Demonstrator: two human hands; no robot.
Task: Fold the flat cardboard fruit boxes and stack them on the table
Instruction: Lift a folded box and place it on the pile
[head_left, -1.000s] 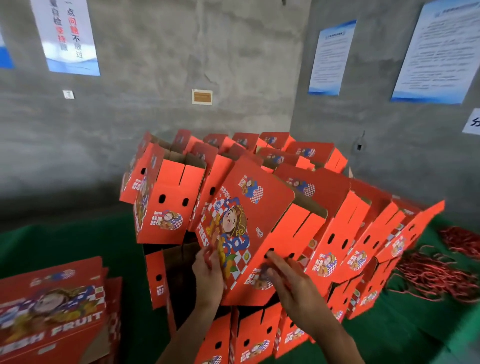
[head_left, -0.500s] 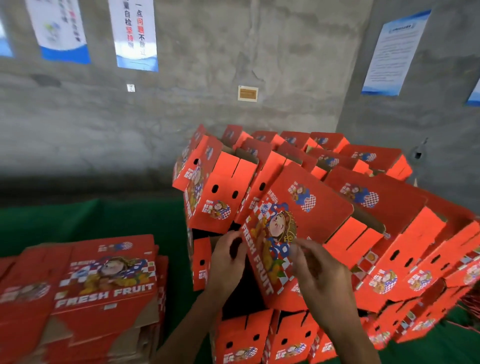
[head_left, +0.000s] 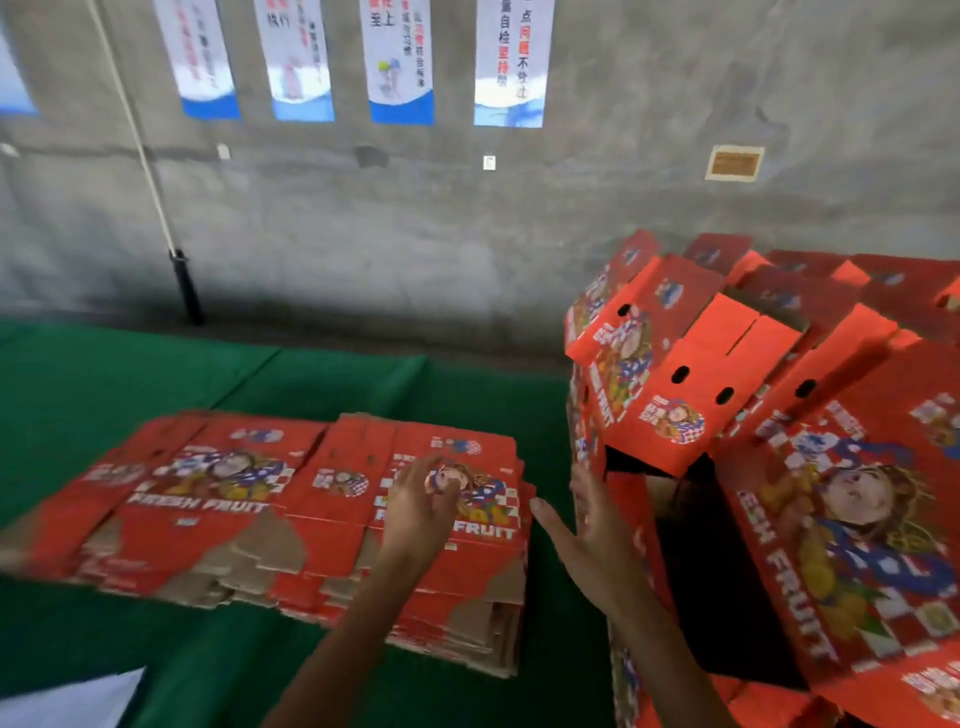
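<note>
A pile of flat red "FRESH FRUIT" cardboard boxes (head_left: 291, 525) lies on the green table (head_left: 156, 379), left of centre. My left hand (head_left: 421, 506) hovers over or rests on the top flat box near its right end, fingers loosely bent and holding nothing. My right hand (head_left: 592, 535) is spread open in the gap between the flat pile and the heap of folded red boxes (head_left: 753, 395) on the right. One folded box (head_left: 857, 540) with a cartoon figure leans at the front of that heap.
A grey concrete wall (head_left: 415, 249) with several hanging posters (head_left: 511, 62) stands behind the table. A white pole with a black foot (head_left: 182, 280) leans at the back left. A white sheet corner (head_left: 67, 701) shows at the bottom left.
Both hands have let go of the folded box on the heap and moved left toward the flat pile. The view has swung left, so the flat pile now fills the middle.
</note>
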